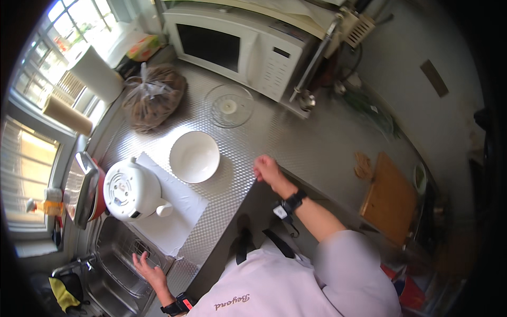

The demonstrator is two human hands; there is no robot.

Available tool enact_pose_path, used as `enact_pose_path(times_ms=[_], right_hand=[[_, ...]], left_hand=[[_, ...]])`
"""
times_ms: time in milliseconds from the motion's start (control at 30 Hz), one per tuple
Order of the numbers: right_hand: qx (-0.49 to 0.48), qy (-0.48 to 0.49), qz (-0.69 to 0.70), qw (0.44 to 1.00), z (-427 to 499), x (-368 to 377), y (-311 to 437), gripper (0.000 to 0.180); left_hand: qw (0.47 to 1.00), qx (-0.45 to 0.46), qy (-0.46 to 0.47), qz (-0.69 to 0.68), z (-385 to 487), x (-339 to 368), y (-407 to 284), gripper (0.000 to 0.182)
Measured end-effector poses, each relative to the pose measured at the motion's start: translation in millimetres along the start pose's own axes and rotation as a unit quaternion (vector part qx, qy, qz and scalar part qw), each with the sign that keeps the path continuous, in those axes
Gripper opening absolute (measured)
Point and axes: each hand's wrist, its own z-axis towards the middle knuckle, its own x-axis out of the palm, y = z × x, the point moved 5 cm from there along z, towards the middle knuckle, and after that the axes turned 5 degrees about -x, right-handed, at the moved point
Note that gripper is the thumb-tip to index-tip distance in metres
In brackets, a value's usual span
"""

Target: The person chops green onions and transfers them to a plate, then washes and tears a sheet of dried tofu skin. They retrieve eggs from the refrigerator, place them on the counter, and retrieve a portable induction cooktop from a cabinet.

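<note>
My left hand (151,274) is held above the edge of the stainless steel sink (115,295), fingers apart and nothing in them. Over the front edge of the metal counter (233,186) is my right hand (270,170), its fingers curled in with nothing visible between them. A white ceramic bowl (194,157) stands upright between my right hand and a white electric pot (132,190). That pot is upside down, its vented base facing up, on a white paper sheet (184,216). Behind the bowl lies a round glass plate (228,106).
A white microwave (237,49) stands at the back, with a hanging ladle (307,101) by its right side. A tied plastic bag of brown items (156,97) sits near the window. At right lies a wooden cutting board (390,198). A faucet (75,264) rises beside the sink.
</note>
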Motion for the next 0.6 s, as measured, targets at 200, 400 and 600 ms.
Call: enact_pose_path(times_ms=[200, 400, 600], right_hand=[[0.198, -0.146, -0.131, 0.96, -131, -100, -90, 0.015], [0.095, -0.294, -0.1, 0.946, -175, -166, -78, 0.013], [-0.067, -0.359, -0.426, 0.828, -166, -228, 3, 0.024]], left_hand=[[0.993, -0.055, -0.046, -0.096, 56, -2, 6, 0.06], [0.996, -0.024, -0.085, -0.023, 86, -22, 15, 0.074], [0.981, -0.162, 0.018, 0.107, 84, -5, 26, 0.086]])
